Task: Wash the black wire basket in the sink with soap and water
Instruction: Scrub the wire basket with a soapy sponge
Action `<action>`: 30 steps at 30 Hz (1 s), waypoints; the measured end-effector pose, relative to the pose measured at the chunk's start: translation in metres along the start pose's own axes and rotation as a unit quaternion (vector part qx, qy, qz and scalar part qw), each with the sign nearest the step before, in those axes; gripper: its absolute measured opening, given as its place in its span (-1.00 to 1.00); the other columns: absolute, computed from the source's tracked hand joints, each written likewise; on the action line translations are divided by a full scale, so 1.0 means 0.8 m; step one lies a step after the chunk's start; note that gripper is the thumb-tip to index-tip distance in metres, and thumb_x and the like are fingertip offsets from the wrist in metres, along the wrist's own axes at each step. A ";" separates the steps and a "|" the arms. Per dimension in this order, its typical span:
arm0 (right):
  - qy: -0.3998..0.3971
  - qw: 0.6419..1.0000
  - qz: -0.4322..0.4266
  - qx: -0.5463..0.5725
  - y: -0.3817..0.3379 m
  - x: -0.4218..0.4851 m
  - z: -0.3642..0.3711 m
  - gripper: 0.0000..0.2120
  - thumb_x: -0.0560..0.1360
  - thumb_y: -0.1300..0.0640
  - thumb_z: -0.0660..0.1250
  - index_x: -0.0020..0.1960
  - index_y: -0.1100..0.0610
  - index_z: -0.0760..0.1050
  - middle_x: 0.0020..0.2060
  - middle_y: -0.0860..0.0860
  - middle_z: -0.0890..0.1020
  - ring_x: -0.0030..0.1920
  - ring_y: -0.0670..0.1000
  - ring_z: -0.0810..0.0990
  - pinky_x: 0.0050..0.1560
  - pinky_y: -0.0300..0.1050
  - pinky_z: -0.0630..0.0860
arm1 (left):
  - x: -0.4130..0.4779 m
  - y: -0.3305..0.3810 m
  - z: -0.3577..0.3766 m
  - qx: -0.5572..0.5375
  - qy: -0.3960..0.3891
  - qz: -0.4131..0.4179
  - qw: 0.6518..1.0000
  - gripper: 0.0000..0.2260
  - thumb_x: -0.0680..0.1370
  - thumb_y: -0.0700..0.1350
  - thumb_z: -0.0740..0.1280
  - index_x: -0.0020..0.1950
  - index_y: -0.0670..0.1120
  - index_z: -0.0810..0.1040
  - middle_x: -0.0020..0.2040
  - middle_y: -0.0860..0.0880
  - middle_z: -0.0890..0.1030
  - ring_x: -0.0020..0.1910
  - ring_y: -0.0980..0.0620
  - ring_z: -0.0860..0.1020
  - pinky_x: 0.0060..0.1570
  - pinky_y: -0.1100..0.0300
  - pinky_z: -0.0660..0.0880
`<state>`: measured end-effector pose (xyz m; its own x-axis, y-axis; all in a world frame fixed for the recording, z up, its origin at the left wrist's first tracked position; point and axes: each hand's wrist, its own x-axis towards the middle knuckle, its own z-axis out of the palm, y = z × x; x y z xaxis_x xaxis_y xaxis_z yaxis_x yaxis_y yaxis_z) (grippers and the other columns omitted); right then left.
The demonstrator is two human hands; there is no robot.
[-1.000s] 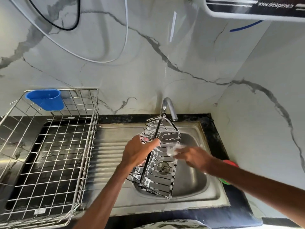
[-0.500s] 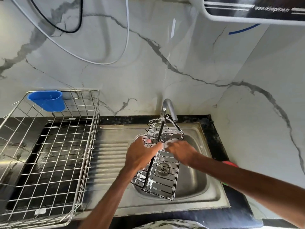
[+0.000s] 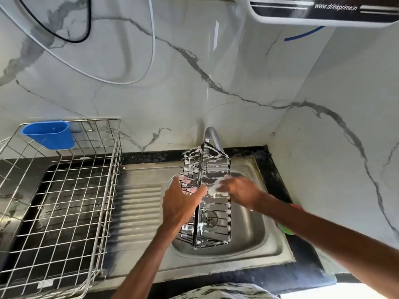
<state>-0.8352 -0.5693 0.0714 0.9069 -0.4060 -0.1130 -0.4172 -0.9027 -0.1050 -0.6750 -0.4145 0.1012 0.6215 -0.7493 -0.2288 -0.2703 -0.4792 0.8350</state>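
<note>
In the lower centre of the frame the black wire basket (image 3: 197, 225), streaked with white foam, is held tilted above the bowl of the sink (image 3: 259, 231), its upper end just under the tap (image 3: 212, 135). The left hand (image 3: 180, 203) grips its left side, fingers (image 3: 198, 192) curled round the wires. The right hand (image 3: 240, 190), blurred, presses a foamy white pad (image 3: 214, 187) to its right side, fingers bunched on it.

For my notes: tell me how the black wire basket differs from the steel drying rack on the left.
The black wire basket is dark and streaked with suds; the steel drying rack is bare silver. The basket is narrow, gripped by the left hand above the sink; the rack is wide and stands untouched. Both are open wire grids.
</note>
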 end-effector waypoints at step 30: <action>-0.037 0.985 -0.011 0.165 -0.054 -0.044 0.020 -0.57 0.47 0.48 0.22 0.21 0.17 0.65 0.19 0.08 0.68 0.18 0.01 0.68 0.21 -0.04 0.61 | 0.022 -0.044 0.002 -0.099 0.098 0.064 0.988 -0.49 0.36 0.32 0.39 0.20 0.10 0.49 -0.04 0.01 0.72 -0.01 0.07 0.69 0.02 0.49 0.41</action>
<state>-0.8504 -0.5139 0.0640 0.9143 -0.3642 -0.1771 -0.4049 -0.8105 -0.4232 -0.6557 -0.4117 0.0670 0.7272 -0.6858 -0.0309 -0.2177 -0.2731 0.9370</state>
